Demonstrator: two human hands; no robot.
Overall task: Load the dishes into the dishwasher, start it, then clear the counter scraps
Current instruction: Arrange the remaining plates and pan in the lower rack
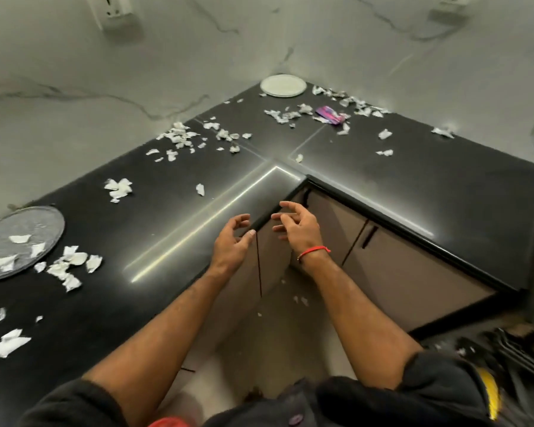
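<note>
Scraps: torn white paper scraps [179, 138] lie scattered over the black L-shaped tabletop [142, 211], thickest along the back edges near the walls and at the near left end; a few bits [301, 300] lie on the floor below the inner corner.
Wrapper: a purple wrapper [329, 114] lies among the scraps near the far corner of the tabletop, just right of the white plate.
White plate: a round white plate [283, 85] sits in the far corner of the tabletop, close to both walls.
Grey plate: a round grey plate [19, 241] sits at the left edge of the tabletop, with several scraps lying on it and more just beside its right rim.
Left hand: the left hand [233, 241] is at the inner front edge of the tabletop, fingers loosely curled, holding nothing; I cannot tell whether it touches the edge.
Right hand: the right hand [296, 226] hovers just beside the left, in front of the cabinet doors [383, 263], fingers spread and slightly bent, holding nothing; a red thread band [313, 252] circles its wrist.
Walls: grey marbled walls [74, 87] rise behind both arms of the tabletop, with a socket [114, 7] high on the left one.
Lower right: dark objects, too blurred to name, lie at the lower right edge of the view.
</note>
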